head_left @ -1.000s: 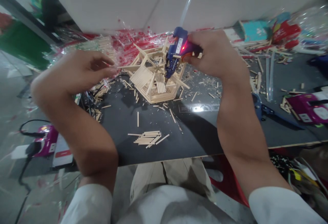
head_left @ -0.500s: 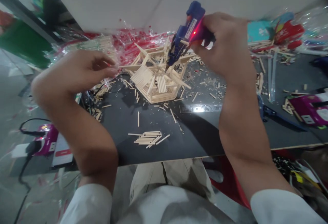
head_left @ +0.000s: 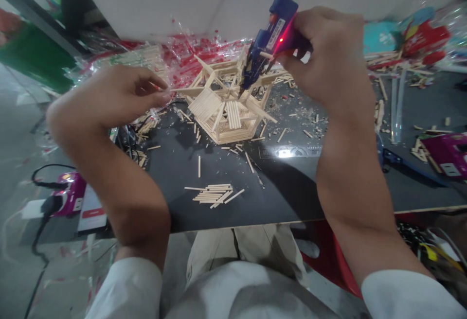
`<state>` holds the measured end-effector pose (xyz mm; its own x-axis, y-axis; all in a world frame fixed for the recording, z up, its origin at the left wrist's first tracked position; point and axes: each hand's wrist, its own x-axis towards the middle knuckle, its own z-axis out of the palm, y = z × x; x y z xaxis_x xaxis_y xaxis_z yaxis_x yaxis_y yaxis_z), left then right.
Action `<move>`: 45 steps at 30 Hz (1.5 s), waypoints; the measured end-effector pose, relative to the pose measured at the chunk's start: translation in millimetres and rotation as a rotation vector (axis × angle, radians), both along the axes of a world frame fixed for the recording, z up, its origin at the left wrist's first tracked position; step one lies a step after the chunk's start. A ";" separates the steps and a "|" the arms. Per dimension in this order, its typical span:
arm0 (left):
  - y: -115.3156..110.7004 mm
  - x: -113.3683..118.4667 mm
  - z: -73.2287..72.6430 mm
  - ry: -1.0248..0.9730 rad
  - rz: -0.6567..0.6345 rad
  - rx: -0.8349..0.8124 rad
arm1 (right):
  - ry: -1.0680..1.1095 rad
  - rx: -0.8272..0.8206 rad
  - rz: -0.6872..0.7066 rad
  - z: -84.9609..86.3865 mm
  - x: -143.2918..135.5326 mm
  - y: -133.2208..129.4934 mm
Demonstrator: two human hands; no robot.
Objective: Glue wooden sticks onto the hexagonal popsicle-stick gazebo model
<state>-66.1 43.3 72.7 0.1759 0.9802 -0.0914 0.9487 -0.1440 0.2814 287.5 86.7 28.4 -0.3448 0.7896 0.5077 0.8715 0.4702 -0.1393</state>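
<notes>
while left hand (head_left: 124, 93) pinches wooden frame (head_left: 206, 105), right hand (head_left: 326, 56) grips glue gun (head_left: 274, 33).

short white sleeves (head_left: 134, 280), pale top (head_left: 233, 294) in the same light tone, beige trousers (head_left: 270, 248), bare forearms

Holding a blue glue gun (head_left: 274, 33) in the right hand (head_left: 326, 54), tipped down at a stick model (head_left: 207, 105).
Pinching the end of a projecting strip (head_left: 185, 91) with the left hand (head_left: 118, 94), above a dark table (head_left: 288, 197) strewn with loose sticks (head_left: 213, 194).
</notes>
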 end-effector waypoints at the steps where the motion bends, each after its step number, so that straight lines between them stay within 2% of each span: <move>1: -0.3 0.7 0.3 -0.004 0.000 0.003 | -0.006 -0.001 0.001 0.7 -0.6 -0.7; 8: -3.0 9.6 3.0 0.106 0.042 -0.005 | -0.030 0.013 -0.008 3.1 -2.5 -3.3; 21: -3.6 12.6 3.9 -0.035 0.068 -0.058 | -0.059 -0.018 -0.021 4.7 -3.2 -7.0; 27: -1.4 9.0 2.0 -0.086 -0.005 -0.051 | -0.071 -0.055 -0.011 9.5 -4.1 -12.5; 35: -3.9 5.4 1.9 0.054 0.007 -0.073 | -0.061 -0.080 -0.010 9.7 -3.3 -11.2; 42: -2.8 7.6 2.3 0.025 -0.038 -0.035 | 0.055 -0.009 -0.017 2.8 2.5 -7.8; 45: -3.5 12.3 3.3 0.009 -0.040 -0.005 | 0.098 0.019 -0.078 2.9 10.7 -4.9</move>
